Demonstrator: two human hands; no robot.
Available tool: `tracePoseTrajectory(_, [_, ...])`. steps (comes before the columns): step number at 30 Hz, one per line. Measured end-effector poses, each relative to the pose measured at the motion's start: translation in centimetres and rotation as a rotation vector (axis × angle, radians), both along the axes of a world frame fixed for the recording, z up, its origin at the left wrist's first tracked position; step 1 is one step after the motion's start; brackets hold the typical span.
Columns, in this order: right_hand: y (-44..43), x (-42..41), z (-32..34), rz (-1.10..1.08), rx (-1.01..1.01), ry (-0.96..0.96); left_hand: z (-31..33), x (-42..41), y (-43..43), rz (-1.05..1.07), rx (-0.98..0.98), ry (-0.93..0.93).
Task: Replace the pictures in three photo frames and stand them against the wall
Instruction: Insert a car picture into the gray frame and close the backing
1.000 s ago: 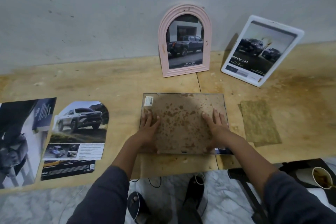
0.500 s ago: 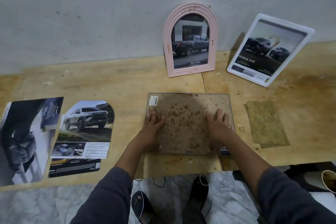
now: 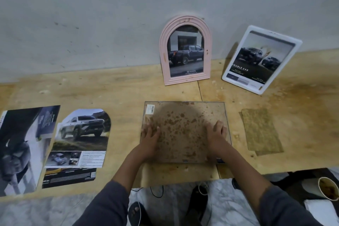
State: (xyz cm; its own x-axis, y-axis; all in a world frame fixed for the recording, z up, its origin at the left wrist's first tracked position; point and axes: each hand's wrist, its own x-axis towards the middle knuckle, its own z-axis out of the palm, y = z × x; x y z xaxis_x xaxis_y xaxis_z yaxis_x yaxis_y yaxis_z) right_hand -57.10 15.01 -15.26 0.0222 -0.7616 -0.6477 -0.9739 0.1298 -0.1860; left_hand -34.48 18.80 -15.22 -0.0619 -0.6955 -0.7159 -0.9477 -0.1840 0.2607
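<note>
Moved: both hands slid a bit toward near edge of 3rd frame (image 3: pixel 183 115) since prev. pic; fingers less stretched.
L hand (image 3: pixel 149 138): flat on frame's back, left side, fingers slightly spread, pressing.
R hand (image 3: pixel 215 134): right side, fingers together, a little bent, pressing; grips nothing.
3rd frame: face down on table (image 3: pixel 91 88), mid-front.
Pink frame (image 3: pixel 185 50): upright vs wall (image 3: pixel 91 14), truck pic in.
White frame (image 3: pixel 261 59): right of pink, tilted, leans on wall.
Prints (image 3: pixel 80 137): flat at left.

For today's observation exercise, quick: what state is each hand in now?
Left hand: open, flat on the frame back.
Right hand: open, flat on the frame back.
</note>
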Motion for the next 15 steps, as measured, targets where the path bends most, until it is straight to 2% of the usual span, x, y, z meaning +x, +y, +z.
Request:
tracePoseTrajectory(4, [-0.4, -0.3, 0.4, 0.055, 0.052, 0.030, 0.9, 1.2, 0.6, 0.027, -0.044, 0.103])
tracePoseTrajectory(6, [-1.5, -1.1, 1.1, 0.081, -0.052, -0.021, 1.1, 1.9, 0.4, 0.190, -0.237, 0.151])
tracePoseTrajectory(8, [-2.4, -2.1, 1.9, -0.062, -0.244, -0.079, 1.0, 2.4, -0.1, 0.340, -0.456, 0.100])
tracePoseTrajectory(9, [-2.7, -2.5, 2.3, -0.162, -0.276, -0.068, 0.8, 2.5, -0.4, 0.366, -0.489, 0.058])
tracePoseTrajectory(12, [-2.9, -3.1, 2.3, -0.322, -0.208, -0.026, 0.3, 2.1, -1.0, 0.414, -0.440, -0.015])
tracePoseTrajectory(15, [-2.3, -2.7, 1.9, -0.400, -0.202, -0.085, 0.1, 1.1, -1.4, 0.497, -0.497, -0.058])
